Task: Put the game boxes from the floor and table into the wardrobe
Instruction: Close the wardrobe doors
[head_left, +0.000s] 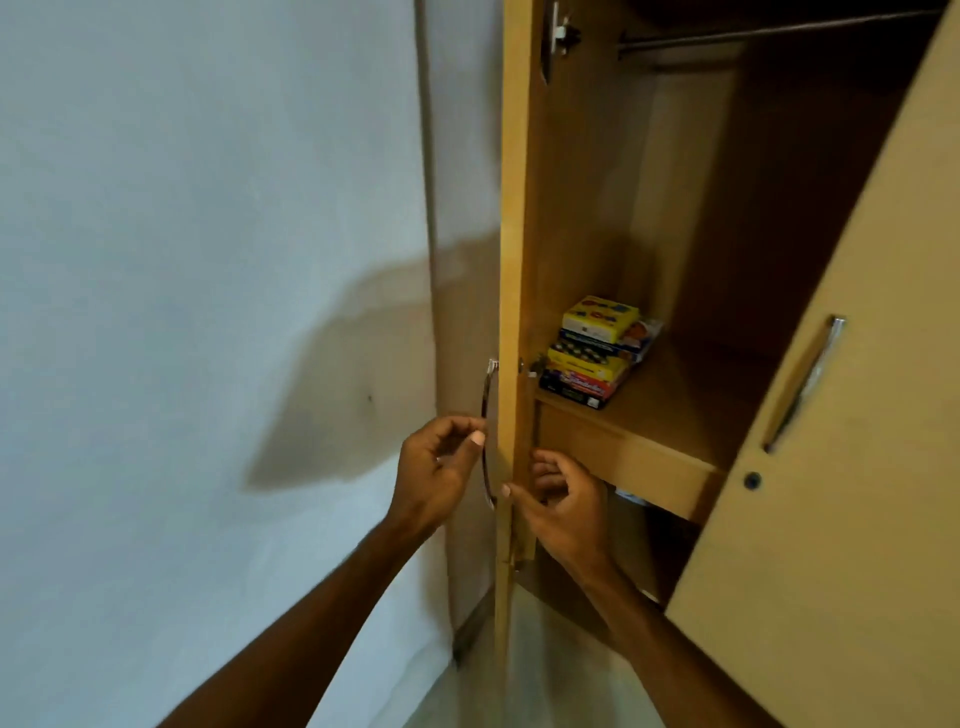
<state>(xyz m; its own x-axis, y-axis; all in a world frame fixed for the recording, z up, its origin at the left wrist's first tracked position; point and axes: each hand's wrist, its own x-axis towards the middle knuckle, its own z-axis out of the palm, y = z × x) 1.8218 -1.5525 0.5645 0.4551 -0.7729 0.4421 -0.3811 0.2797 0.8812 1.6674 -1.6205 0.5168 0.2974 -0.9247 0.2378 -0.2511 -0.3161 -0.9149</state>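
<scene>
A stack of several colourful game boxes (597, 353) lies on the wardrobe shelf (670, 415), a yellow box on top. The left wardrobe door (514, 260) stands open, seen edge-on. My left hand (441, 473) is curled just left of that door's curved metal handle (487, 415), thumb tip beside the bar, fingers apart and holding nothing. My right hand (563, 504) is at the door's edge, with the thumb on the edge and the fingers behind the inner face.
The right wardrobe door (831, 493) hangs open at the right with a metal handle (805, 384). A hanging rail (769, 34) crosses the top of the wardrobe. A white wall (208, 260) fills the left. Pale floor (545, 675) shows below.
</scene>
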